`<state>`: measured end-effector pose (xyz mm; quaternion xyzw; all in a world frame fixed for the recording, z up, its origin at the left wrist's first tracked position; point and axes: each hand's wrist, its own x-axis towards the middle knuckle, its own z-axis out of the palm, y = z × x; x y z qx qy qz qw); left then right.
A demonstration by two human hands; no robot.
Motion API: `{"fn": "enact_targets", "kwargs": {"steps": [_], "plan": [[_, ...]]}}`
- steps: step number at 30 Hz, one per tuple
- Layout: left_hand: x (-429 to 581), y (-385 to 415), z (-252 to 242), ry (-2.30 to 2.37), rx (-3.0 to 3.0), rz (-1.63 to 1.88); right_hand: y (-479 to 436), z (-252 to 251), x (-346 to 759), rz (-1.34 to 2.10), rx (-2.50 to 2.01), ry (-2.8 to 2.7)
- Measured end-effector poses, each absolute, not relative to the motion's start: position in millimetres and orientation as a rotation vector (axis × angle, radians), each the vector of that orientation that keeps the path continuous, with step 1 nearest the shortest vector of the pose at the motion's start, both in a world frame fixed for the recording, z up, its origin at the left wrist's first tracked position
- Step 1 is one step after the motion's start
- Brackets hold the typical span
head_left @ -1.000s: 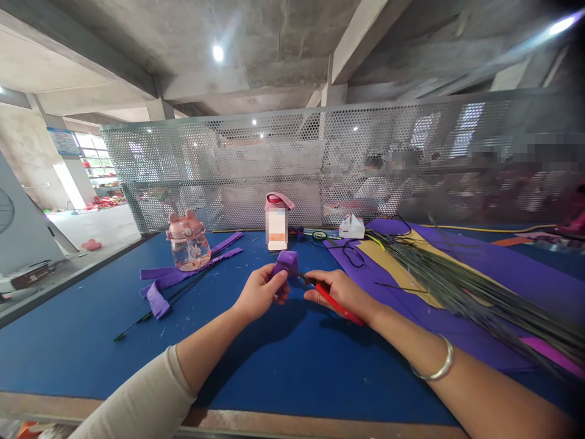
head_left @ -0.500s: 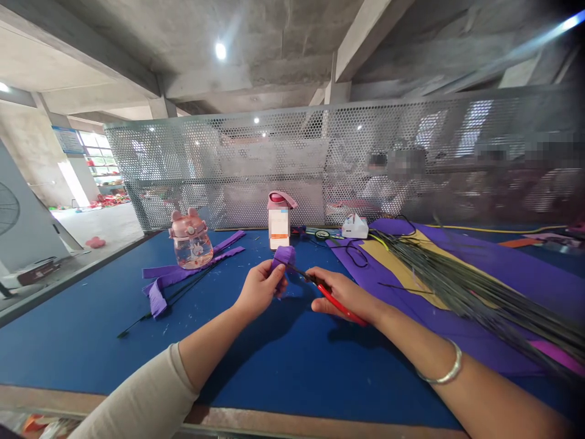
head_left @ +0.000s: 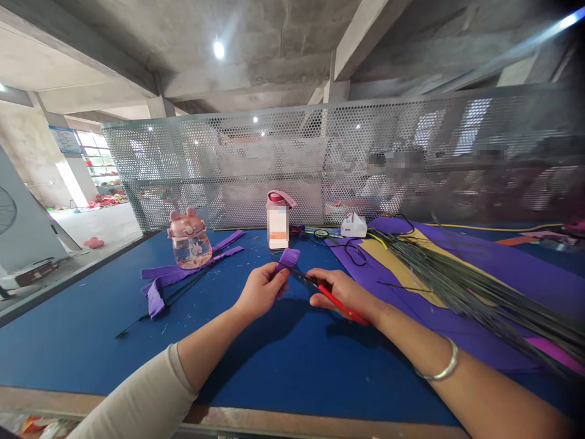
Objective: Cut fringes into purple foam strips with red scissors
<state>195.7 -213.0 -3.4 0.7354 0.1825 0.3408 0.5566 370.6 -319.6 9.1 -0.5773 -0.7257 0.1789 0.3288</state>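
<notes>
Between thumb and fingers, my left hand (head_left: 262,289) pinches a purple crepe paper strip (head_left: 289,258), whose free end stands up and bends to the right. My right hand (head_left: 340,292) is wrapped around red-handled scissors (head_left: 342,303). Their dark blades point left and lie at the edge of the strip; whether they touch it I cannot tell. Fringed purple strips (head_left: 158,286) and a thin dark green stem (head_left: 183,289) lie on the blue table (head_left: 283,366) to the left.
A clear pink bottle (head_left: 189,241) stands on the left strips. Behind my hands are a phone (head_left: 278,228) and a pink-lidded bottle (head_left: 276,196). Green wire stems (head_left: 439,268) cover purple sheets (head_left: 365,274) at right. A perforated metal screen (head_left: 205,158) closes the back.
The strip's free end has tipped over to the right, its curled top now flatter. The scissor blades have shifted slightly; both hands stay nearly in place.
</notes>
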Motion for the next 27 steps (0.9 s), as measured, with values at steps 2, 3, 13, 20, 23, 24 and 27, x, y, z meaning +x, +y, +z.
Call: {"fn": "enact_targets", "kwargs": {"steps": [2,3,13,20,23,24,27], "plan": [[196.1,-213.0,-3.6,0.436,1.725,0.799,-319.4,9.0,370.3,0.45,-1.522,-1.888],[196.2,-213.1,-3.5,0.437,1.722,0.797,-319.3,8.9,370.4,0.439,-1.524,-1.885],[195.6,-213.4,-2.9,0.488,1.703,0.769,-318.5,4.3,369.1,0.437,-1.534,-1.839],[195.7,-214.4,-1.8,0.503,1.692,0.772,-318.7,4.8,366.0,0.482,-1.529,-1.794],[194.5,-215.1,-0.3,0.498,1.677,0.75,-318.5,5.2,367.6,0.485,-1.525,-1.782],[194.1,-215.0,-0.1,0.495,1.675,0.737,-318.4,5.2,368.2,0.482,-1.528,-1.778],[193.7,-213.7,-0.9,0.494,1.663,0.692,-317.9,5.0,369.6,0.484,-1.55,-1.766]]}}
